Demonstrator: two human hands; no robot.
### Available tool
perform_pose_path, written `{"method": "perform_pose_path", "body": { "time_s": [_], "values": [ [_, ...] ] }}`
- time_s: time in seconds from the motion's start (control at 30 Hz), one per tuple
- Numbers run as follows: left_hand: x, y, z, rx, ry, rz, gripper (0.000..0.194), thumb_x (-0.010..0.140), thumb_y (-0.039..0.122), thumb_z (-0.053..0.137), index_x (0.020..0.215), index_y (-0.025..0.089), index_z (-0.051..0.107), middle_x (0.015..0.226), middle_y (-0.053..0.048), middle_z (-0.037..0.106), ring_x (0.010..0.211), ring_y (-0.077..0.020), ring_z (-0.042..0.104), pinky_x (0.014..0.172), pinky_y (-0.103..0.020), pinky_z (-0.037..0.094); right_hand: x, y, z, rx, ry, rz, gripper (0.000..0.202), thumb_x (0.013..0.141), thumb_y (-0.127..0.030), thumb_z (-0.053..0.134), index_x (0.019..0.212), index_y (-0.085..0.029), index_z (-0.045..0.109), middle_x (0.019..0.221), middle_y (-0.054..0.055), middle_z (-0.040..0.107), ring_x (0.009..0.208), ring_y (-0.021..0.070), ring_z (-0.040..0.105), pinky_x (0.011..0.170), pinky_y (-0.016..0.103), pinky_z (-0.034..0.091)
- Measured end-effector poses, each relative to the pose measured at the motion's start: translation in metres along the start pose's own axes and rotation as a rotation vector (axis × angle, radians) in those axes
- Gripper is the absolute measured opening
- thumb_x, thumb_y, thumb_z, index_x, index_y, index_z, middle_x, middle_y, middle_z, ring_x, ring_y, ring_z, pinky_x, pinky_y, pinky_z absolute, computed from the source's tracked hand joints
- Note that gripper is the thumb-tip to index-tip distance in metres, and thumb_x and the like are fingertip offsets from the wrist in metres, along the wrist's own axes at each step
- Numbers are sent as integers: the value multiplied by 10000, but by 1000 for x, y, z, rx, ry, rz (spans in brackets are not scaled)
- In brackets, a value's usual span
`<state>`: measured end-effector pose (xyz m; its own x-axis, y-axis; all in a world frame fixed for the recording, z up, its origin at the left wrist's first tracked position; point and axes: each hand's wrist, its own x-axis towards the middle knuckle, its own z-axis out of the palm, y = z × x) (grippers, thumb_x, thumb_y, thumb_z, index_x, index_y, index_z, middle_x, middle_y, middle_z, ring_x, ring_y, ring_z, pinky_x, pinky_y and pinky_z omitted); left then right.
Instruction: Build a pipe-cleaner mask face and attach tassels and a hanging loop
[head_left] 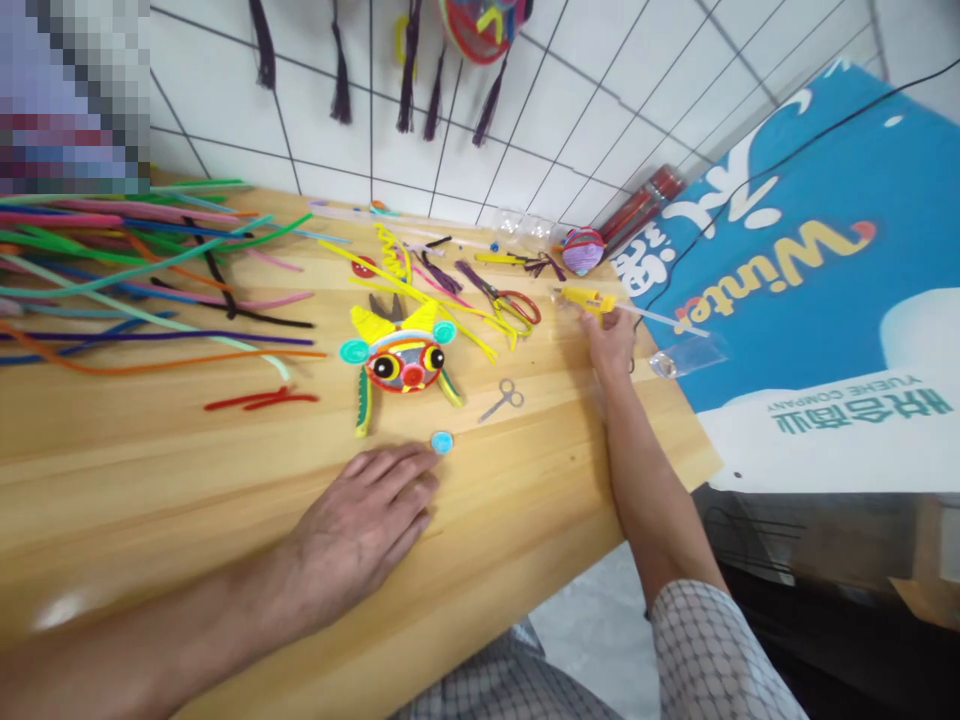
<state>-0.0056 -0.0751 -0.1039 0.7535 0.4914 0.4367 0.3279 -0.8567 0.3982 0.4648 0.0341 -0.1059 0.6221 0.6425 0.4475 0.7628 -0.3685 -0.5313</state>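
My left hand (365, 515) lies on the wooden table with its fingers extended and close beside one another. Its index fingertip is at a small blue disc (442, 442). Over at the table's right side, my right hand (611, 345) is wrapped round a yellow glue gun (589, 299), whose nozzle points left. A colourful animal face (411, 362) with yellow ears, teal discs and black-and-yellow eyes sits beyond my left hand. Small grey scissors (504, 400) lie to the right of the face.
Many coloured pipe cleaners (150, 250) cover the table's left side. Red-handled scissors (517, 310), pliers (386, 306) and a purple ball (583, 250) lie toward the back. Dark tassels (409, 80) hang by the tiled wall. A blue banner (825, 280) stands at the right.
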Motion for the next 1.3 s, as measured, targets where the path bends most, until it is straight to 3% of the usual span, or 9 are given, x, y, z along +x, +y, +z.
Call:
{"method": "perform_pose_path", "body": {
  "time_s": [0.1,0.23,0.4,0.5,0.57,0.87,1.03,1.13,1.3],
  "values": [
    [1,0,-3,12,-33,5,214,1034,203,525,1142,170,707,1330,-117,714,1257,-281,619,1049,-452,478,0,4,-15,-44,39,-9,521,789,-554,743,1111,-175,588,1036,128,705,902,274,651,877,481,546],
    [2,0,-8,18,-53,29,207,1034,197,527,1121,166,712,1308,-119,721,1249,-280,626,1046,-452,491,-35,-18,-52,-147,34,-274,432,835,-516,727,1092,-183,631,1029,121,691,937,288,639,917,512,533],
    [2,2,-11,10,-52,35,216,1041,193,518,1105,144,718,1253,-126,731,1230,-280,628,1049,-451,491,-132,-92,-87,88,-372,-639,200,962,-363,651,1112,-240,697,985,73,718,887,252,678,848,429,563],
    [3,3,-12,30,-41,27,226,1049,205,512,1085,136,724,1220,-126,737,1187,-283,636,1016,-452,493,-176,-131,-87,181,-641,-869,210,1003,-319,634,1195,-260,695,1120,87,734,1068,270,680,954,438,543],
    [3,3,-12,28,-38,14,231,1055,216,508,1077,144,726,1182,-118,743,1152,-275,640,992,-447,496,-191,-147,-81,170,-708,-969,210,1017,-289,626,1214,-254,690,1125,90,733,1066,269,670,961,439,525],
    [2,3,-10,-4,-10,16,176,1034,203,542,1046,158,711,1089,-95,739,1072,-244,637,957,-411,483,-213,-166,-56,105,-719,-1130,97,999,-161,624,990,-202,711,908,59,712,854,222,640,822,364,500],
    [1,3,-9,57,15,-10,162,1022,215,545,1015,165,699,1002,-88,721,947,-238,615,860,-400,475,-202,-169,-60,279,-656,-1024,147,992,-131,584,1066,-209,684,944,56,733,887,212,663,825,350,497],
    [1,5,-10,114,7,-42,188,1007,216,556,1111,151,698,1090,-113,720,992,-267,602,862,-424,476,-193,-162,-61,317,-611,-948,184,968,-98,561,1054,-218,671,935,52,731,888,213,663,820,351,494],
    [1,9,-7,250,-42,-82,453,972,323,632,1370,107,620,1357,-202,646,1218,-370,553,968,-520,471,-197,-152,-57,262,-706,-991,133,960,-142,606,1048,-211,679,987,75,714,946,235,645,869,378,502]
  ]
}}
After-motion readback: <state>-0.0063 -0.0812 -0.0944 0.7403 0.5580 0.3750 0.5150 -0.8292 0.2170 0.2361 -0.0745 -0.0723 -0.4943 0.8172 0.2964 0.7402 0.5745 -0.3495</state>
